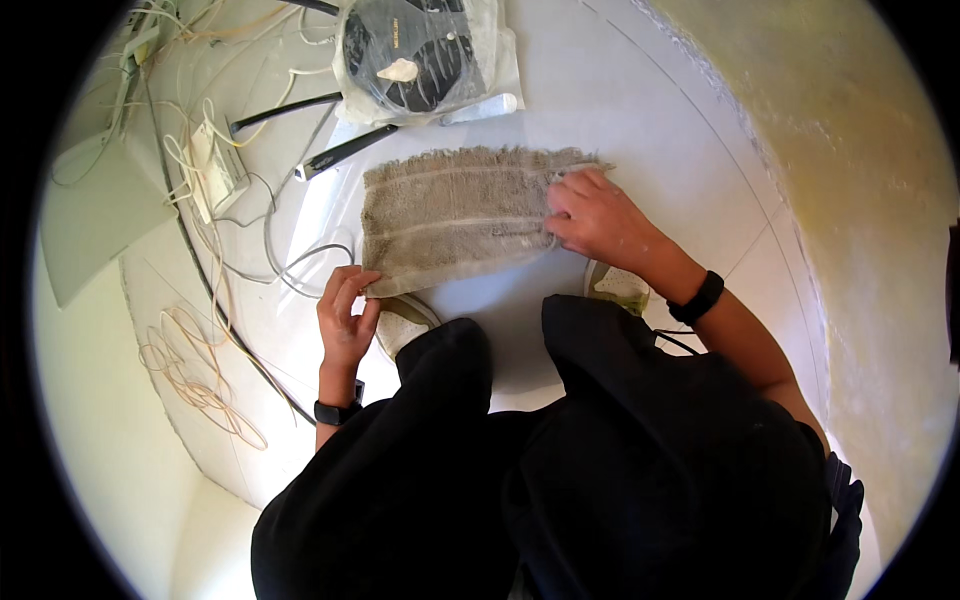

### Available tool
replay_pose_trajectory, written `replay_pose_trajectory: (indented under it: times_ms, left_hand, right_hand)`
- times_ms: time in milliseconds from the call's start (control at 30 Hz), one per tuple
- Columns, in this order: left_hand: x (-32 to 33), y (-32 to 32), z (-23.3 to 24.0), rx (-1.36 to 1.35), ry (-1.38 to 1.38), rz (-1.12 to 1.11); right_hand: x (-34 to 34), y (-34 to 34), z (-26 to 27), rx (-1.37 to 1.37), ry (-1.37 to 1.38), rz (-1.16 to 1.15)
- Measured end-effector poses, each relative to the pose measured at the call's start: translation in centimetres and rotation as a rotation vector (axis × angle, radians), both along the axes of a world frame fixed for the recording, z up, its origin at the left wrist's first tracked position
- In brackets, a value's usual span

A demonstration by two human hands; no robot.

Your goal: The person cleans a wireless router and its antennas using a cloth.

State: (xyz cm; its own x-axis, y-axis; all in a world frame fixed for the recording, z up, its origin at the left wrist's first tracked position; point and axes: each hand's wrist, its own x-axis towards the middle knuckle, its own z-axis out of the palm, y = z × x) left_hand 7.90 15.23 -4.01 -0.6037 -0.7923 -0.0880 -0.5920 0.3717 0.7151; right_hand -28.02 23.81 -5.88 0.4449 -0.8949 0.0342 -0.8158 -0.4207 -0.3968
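Observation:
A worn grey-brown cloth (457, 199) with pale stripes and a frayed far edge is spread out before me, just above or on the tiled floor. My left hand (346, 315) pinches its near left corner between thumb and fingers. At the opposite side my right hand (600, 217) grips the bunched right edge, fingers curled into the fabric. Beyond the cloth lies a black Mercury router (367, 45) wrapped in dusty clear plastic, with a pale flake on top. A black antenna-like stick (345, 152) rests between the router and the cloth.
Tangled cables (202, 390) trail over the floor at left, near a white box (217, 169) and a pale flat panel (105, 210). A stained yellowish wall or panel (847, 187) curves along the right. My shoes (401, 322) stand close to the cloth.

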Motion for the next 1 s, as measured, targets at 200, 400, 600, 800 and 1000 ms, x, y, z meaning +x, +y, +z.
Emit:
replay_pose_trajectory:
  times_ms: [200, 400, 600, 800, 1000]
  left_hand:
    - [0.0, 0.3, 0.0, 0.002, -0.005, 0.038]
    - [0.6, -0.8, 0.2, 0.084, 0.013, -0.032]
    - [-1.1, -2.8, -0.7, 0.051, 0.003, 0.148]
    - [-4.7, -4.9, 0.5, -0.338, -0.104, -0.159]
    - [-6.6, -4.2, -2.0, -0.442, -0.347, -0.525]
  right_hand:
    - [-1.0, 0.7, 0.8, 0.214, -0.065, 0.213]
    - [-2.1, 2.7, 2.1, 0.381, -0.084, 0.116]
    - [-3.9, 2.3, 3.1, 0.216, -0.034, -0.288]
    - [-2.1, 1.4, 1.5, 0.192, 0.076, -0.128]
    - [-1.9, 0.0, -1.0, 0.156, 0.198, -0.097]
